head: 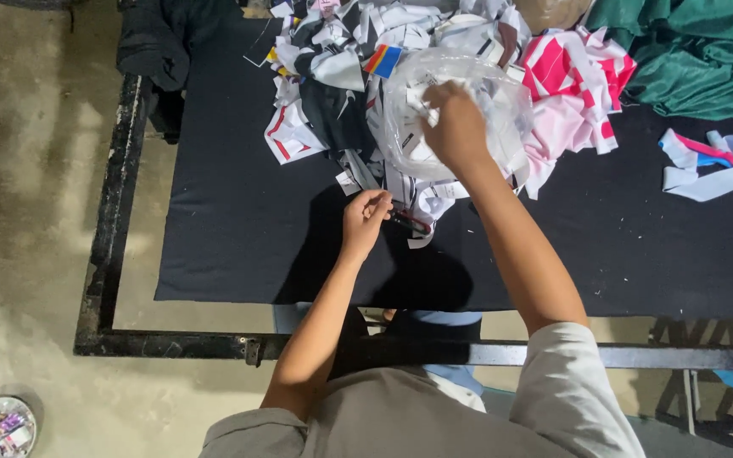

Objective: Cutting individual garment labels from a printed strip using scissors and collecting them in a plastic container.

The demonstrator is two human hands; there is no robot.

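A: Largest items?

B: Black tabletop [239,246], metal-framed. Far right, green cloth [697,59]. Far centre, heap of white, black and pink fabric scraps [332,93].

A: And in hand?

B: Right hand [456,127], closed on a clear plastic bag [409,110] over the heap. Left hand [365,219], nearer, fingers pinched on small dark snips [407,222] lying at the heap's near edge.

A: Smallest?

B: Loose strips [714,165], right; round dish [0,427] on the floor, near left.

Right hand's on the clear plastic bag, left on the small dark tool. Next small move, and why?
Probably lift the clear plastic bag slightly off the pile of white and black fabric scraps. The right hand already grips its crumpled top, while the left hand pinches a small dark tool with red on it on the black table cover, apart from the bag.
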